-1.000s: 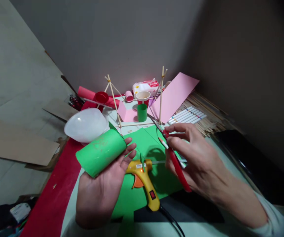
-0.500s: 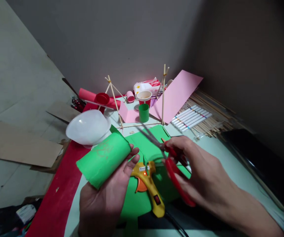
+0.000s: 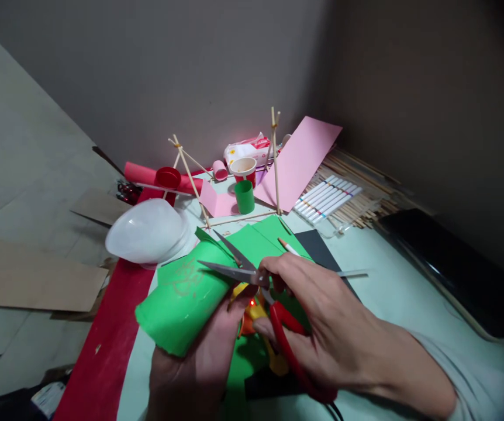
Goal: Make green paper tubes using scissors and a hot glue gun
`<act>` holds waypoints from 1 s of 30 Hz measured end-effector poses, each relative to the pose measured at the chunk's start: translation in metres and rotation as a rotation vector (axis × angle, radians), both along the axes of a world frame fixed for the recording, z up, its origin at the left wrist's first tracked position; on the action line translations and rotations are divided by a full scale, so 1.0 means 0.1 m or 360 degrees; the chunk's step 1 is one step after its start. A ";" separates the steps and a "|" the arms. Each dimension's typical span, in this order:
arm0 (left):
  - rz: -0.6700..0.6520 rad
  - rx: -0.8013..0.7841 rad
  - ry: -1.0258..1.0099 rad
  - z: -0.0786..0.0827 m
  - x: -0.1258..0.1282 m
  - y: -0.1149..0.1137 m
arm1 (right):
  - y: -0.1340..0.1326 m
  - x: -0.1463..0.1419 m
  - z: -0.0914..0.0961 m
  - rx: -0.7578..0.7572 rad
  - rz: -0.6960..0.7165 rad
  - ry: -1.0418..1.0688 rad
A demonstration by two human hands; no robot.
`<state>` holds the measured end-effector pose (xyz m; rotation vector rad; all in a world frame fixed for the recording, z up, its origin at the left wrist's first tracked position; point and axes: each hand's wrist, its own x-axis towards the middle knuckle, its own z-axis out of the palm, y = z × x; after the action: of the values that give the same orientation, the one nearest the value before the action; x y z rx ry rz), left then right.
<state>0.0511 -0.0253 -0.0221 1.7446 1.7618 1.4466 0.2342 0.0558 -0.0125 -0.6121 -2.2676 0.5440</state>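
Note:
My left hand (image 3: 194,368) holds a green paper tube (image 3: 182,298) from below, lying on its side across the palm. My right hand (image 3: 322,327) grips red-handled scissors (image 3: 252,286); the metal blades are spread apart, with their tips at the right end of the tube. A yellow glue gun (image 3: 256,316) with a lit red lamp lies under both hands on green paper sheets (image 3: 261,240). A pencil (image 3: 287,246) rests on the green paper beyond my right hand.
A white bowl (image 3: 147,231) sits upside down at the left above a red sheet (image 3: 103,345). Farther back stand a stick frame (image 3: 273,158), a green cup (image 3: 244,196), a red cup (image 3: 243,169), pink paper (image 3: 304,158), markers (image 3: 326,199) and cardboard (image 3: 28,280).
My right hand has swung the scissors left, from beside the pencil to the tube's end, and the blades have spread apart. The glue gun is now mostly covered by my hands.

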 end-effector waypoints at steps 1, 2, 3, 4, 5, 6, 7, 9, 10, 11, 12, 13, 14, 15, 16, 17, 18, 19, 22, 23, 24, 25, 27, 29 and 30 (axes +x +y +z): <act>0.0048 0.0068 0.0330 -0.01 -0.03 -0.04 | 0.00 0.00 -0.01 0.0012 -0.0014 0.0003; 0.0081 0.0148 0.0896 -0.02 -0.07 -0.08 | 0.00 0.00 -0.01 0.0031 -0.0027 0.0006; 0.0102 0.0252 0.1398 -0.03 -0.10 -0.11 | 0.00 0.00 -0.02 0.0061 -0.0035 0.0010; 0.0121 0.0354 0.1873 -0.04 -0.12 -0.13 | 0.01 0.00 -0.02 0.0093 -0.0042 0.0017; 0.0130 0.0413 0.2247 -0.06 -0.14 -0.15 | 0.01 0.01 -0.02 0.0119 -0.0043 0.0019; 0.0148 0.0448 0.2463 -0.07 -0.15 -0.16 | 0.02 0.01 -0.02 0.0140 -0.0041 0.0019; 0.0167 0.0456 0.2570 -0.07 -0.16 -0.17 | 0.02 0.01 -0.03 0.0154 -0.0037 0.0020; 0.0193 0.0469 0.2616 -0.08 -0.16 -0.17 | 0.03 0.02 -0.04 0.0168 -0.0038 0.0022; 0.0206 0.0478 0.2601 -0.08 -0.16 -0.17 | 0.04 0.02 -0.05 0.0176 -0.0044 0.0021; 0.0208 0.0488 0.2578 -0.08 -0.16 -0.16 | 0.04 0.02 -0.06 0.0194 -0.0054 0.0023; 0.0205 0.0487 0.2552 -0.07 -0.15 -0.16 | 0.04 0.02 -0.07 0.0210 -0.0066 0.0020; 0.0203 0.0467 0.2534 -0.06 -0.14 -0.15 | 0.03 0.02 -0.08 0.0219 -0.0072 0.0011; 0.0207 0.0441 0.2529 -0.06 -0.13 -0.15 | 0.03 0.01 -0.08 0.0222 -0.0079 0.0004; 0.0213 0.0422 0.2534 -0.05 -0.12 -0.14 | 0.02 0.01 -0.08 0.0217 -0.0083 -0.0003; 0.0222 0.0395 0.2550 -0.04 -0.11 -0.13 | 0.02 0.02 -0.09 0.0209 -0.0087 -0.0006; 0.0232 0.0373 0.2572 -0.03 -0.10 -0.11 | 0.01 0.02 -0.08 0.0197 -0.0091 -0.0006; 0.0259 0.0377 0.2585 -0.01 -0.09 -0.10 | 0.00 0.02 -0.08 0.0185 -0.0092 -0.0007; 0.0280 0.0379 0.2592 0.01 -0.08 -0.08 | 0.00 0.02 -0.07 0.0181 -0.0094 -0.0002; 0.0298 0.0380 0.2559 0.08 -0.04 -0.03 | -0.01 0.01 -0.06 0.0184 -0.0097 0.0018; 0.0301 0.0376 0.2555 0.11 -0.02 -0.01 | -0.01 0.01 -0.05 0.0182 -0.0100 0.0017; 0.0313 0.0363 0.2561 0.14 0.00 0.01 | -0.01 0.00 -0.06 0.0176 -0.0101 0.0009; 0.0339 0.0356 0.2566 0.16 0.03 0.02 | -0.01 0.00 -0.06 0.0172 -0.0108 -0.0002; 0.0419 0.0363 0.2554 0.18 0.08 0.05 | -0.01 -0.02 -0.07 0.0175 -0.0125 -0.0032; 0.0457 0.0327 0.2375 0.16 0.12 0.05 | -0.01 -0.03 -0.09 0.0198 -0.0142 -0.0045; 0.0414 0.0282 0.2180 0.14 0.12 0.05 | -0.01 -0.03 -0.10 0.0212 -0.0146 -0.0044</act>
<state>0.0634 -0.0207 -0.0083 3.0462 2.4820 0.2888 0.2309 0.0550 -0.0221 -0.6564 -2.2677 0.3388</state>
